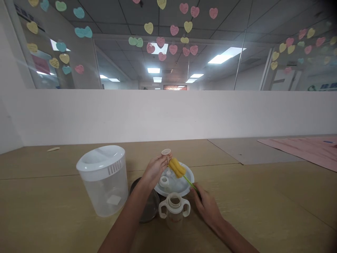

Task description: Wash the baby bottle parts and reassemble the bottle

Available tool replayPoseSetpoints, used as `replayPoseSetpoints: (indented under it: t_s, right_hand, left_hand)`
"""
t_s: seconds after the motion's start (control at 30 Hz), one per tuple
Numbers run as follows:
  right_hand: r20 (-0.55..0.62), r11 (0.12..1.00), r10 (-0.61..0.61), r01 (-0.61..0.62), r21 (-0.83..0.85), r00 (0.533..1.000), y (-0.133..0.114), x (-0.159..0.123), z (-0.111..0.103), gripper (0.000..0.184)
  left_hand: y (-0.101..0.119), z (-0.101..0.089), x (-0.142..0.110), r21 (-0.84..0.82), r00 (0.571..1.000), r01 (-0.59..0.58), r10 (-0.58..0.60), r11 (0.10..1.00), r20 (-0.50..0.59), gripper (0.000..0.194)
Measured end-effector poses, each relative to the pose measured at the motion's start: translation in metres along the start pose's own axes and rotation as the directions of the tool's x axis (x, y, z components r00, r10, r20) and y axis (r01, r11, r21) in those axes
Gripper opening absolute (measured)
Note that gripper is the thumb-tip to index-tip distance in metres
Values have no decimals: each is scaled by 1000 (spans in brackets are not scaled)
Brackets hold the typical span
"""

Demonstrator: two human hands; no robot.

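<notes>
We see a yellow sponge brush (177, 168), green handle slanting, head over a white basin (182, 187), just beside a small pale round-topped piece (166, 151), raised, disc uppermost

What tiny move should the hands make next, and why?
Perhaps the right hand should press the yellow sponge against the pale round piece: the left hand holds that piece up, and the sponge, on its green handle in the right hand, sits close by.
</notes>
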State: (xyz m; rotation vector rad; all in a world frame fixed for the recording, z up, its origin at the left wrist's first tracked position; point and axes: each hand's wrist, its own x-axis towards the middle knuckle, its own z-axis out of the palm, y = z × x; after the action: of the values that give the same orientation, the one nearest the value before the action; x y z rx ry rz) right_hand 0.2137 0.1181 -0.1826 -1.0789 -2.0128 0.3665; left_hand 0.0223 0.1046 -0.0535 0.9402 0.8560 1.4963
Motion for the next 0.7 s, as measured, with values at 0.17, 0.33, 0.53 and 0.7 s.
replayPoseSetpoints:
  t_s: [0.17,0.33,0.53,0.7]
  right_hand:
    - [-150,996,-64,55,-67,987,2,0,-3,35]
    - [-124,981,-158,141,-136,980,5,2,-6,33]
    - [-193,969,-226,200,-146,955,8,1,-10,29]
    - [-203,942,-325,299,-152,924,7,1,-12,28]
  left_hand:
    - [-2,1,-1,-51,999,39,-39,998,-6,20]
    - [2,6,-4,-39,995,98,-97,994,25,22]
    - [9,3,-3,-65,998,68,-69,996,-13,21]
    - [6,9,-7,44,996,63,-65,997,54,21]
